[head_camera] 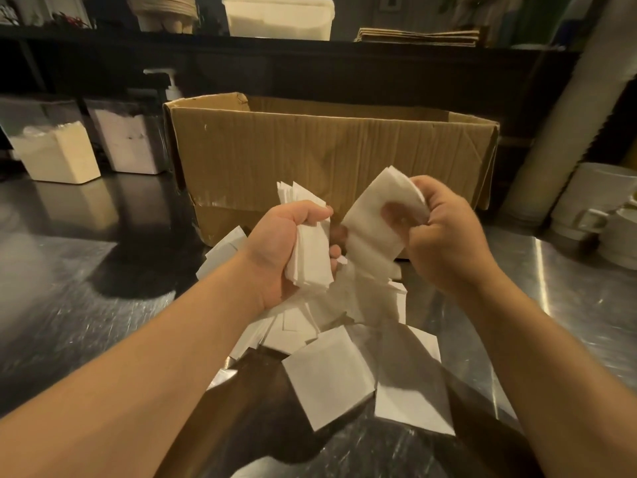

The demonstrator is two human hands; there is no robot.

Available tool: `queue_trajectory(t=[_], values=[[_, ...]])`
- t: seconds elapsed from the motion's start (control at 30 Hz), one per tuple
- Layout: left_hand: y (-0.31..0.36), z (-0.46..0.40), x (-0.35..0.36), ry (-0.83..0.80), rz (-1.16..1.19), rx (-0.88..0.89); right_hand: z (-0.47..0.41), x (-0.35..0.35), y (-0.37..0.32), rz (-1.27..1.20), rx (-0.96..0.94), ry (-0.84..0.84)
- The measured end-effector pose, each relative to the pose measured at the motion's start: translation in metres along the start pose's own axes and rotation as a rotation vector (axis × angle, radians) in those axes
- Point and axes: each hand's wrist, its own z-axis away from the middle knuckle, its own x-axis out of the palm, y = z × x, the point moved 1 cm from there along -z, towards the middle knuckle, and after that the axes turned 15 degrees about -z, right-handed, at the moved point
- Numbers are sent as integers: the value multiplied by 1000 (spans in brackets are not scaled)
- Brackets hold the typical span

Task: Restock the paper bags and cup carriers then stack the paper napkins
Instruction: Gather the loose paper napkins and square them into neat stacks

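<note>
White napkins (pixel 312 257) in left hand (pixel 279 250), more in right hand (pixel 444 236).

One big brown box (pixel 327 157), two white tubs (pixel 57 151), two hands (pixel 282 250), and too many napkins (pixel 331 381) to count

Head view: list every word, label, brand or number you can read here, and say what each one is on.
None can be read.
Cardboard box: plain brown wall with scuffs and tape marks, no print showing.
Napkins in the left hand and right hand: blank white.
Loose napkins on the steel counter: blank.
White containers and pump bottle: no label legible; dim and blurred.
</note>
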Motion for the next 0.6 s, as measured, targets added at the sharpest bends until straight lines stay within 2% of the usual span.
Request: queue_trajectory(t=[0.13,0.2,0.27,0.37,0.5,0.6], values=[[0,-1,0,75,-13,111,-1,-2,-11,-274,77,87],[1,0,-1,56,-42,111,0,-5,-18,-525,173,1],[2,3,0,-29,-62,58,2,-5,-24,-659,246,-171],[-1,7,5,-197,-67,19,7,4,-23,-567,277,-315],[-9,6,7,-301,-48,-27,11,13,-17,-395,274,-263],[-6,5,4,-274,-73,1,12,15,-14,-287,268,-205]])
